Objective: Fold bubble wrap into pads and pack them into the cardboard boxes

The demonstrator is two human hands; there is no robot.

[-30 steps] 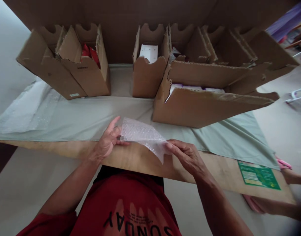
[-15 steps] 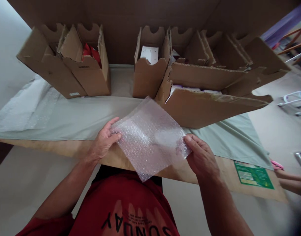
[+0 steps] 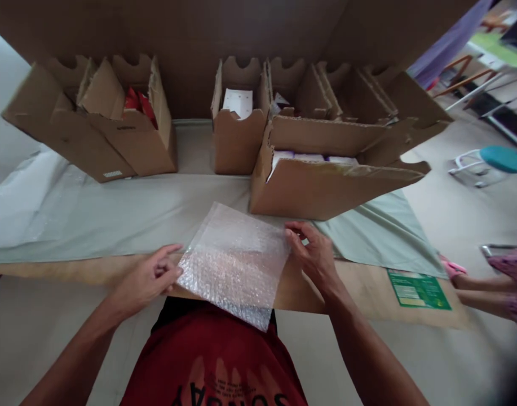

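Note:
A clear bubble-wrap bag [image 3: 237, 265] lies at a slant over the table's front edge, its lower corner hanging near my shirt. My right hand [image 3: 313, 248] pinches its right upper corner between thumb and fingers. By the bag's left corner is my left hand [image 3: 150, 279], index finger stretched out and thumb apart from it. The thumb tip is right at the bag's edge; whether it touches is hard to tell. Behind the bag stands a long cardboard box [image 3: 326, 189] with white and purple packs [image 3: 309, 158] inside.
Narrow cardboard bins stand along the back, one with red packets [image 3: 140, 104], another with a white box [image 3: 238, 102]. More bubble wrap [image 3: 25, 197] lies at the left on the green cloth [image 3: 127, 208]. A green sheet [image 3: 419, 288] is at the right; another person's legs [image 3: 482, 293] show beyond.
The bag has come down nearer the table and turned. My left hand's fingers have opened away from its corner, while my right hand has shifted to its upper right corner. The view has moved slightly.

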